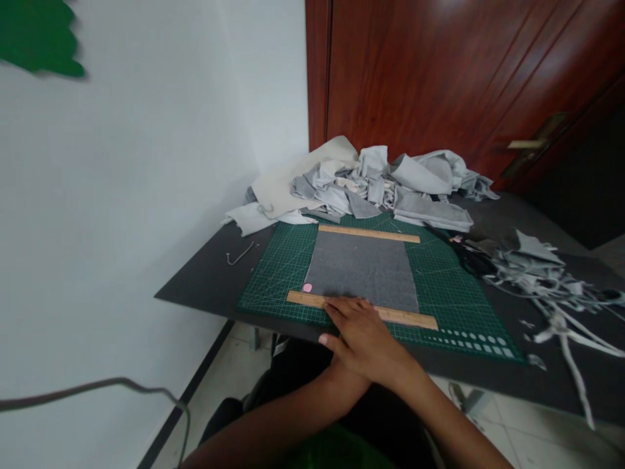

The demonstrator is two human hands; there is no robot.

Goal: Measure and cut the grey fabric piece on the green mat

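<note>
Two bare hands meet at the near edge of a dark table [200,277], seen from above. The right forearm reaches in from the lower right, and the right hand [364,335] lies palm down across the left hand [347,378]. Its fingers are extended and fairly close together, pointing away from the body, with the thumb out to the left. The fingertips reach the nearer wooden ruler [407,317], covering its middle. The left forearm comes in from the lower left, and its hand is tucked beneath the right (only the part by the wrist shows clearly), so whether it is spread or closed cannot be told.

A flat, roughly square piece of gray cloth [361,267] lies just beyond the hands on a green cutting mat [454,293] with grid lines. The nearer ruler runs along the cloth's near edge, and a farther wooden ruler [368,233] lies along its far edge. A small pink disc [307,288] sits at the cloth's near left corner (a bright dot against the gray).

Behind the mat is a heap of white and gray fabric [371,176], in front of a reddish-brown door [415,78]. To the right are black-handled scissors [472,260] and a tangle of pale fabric strips [532,267].
</note>
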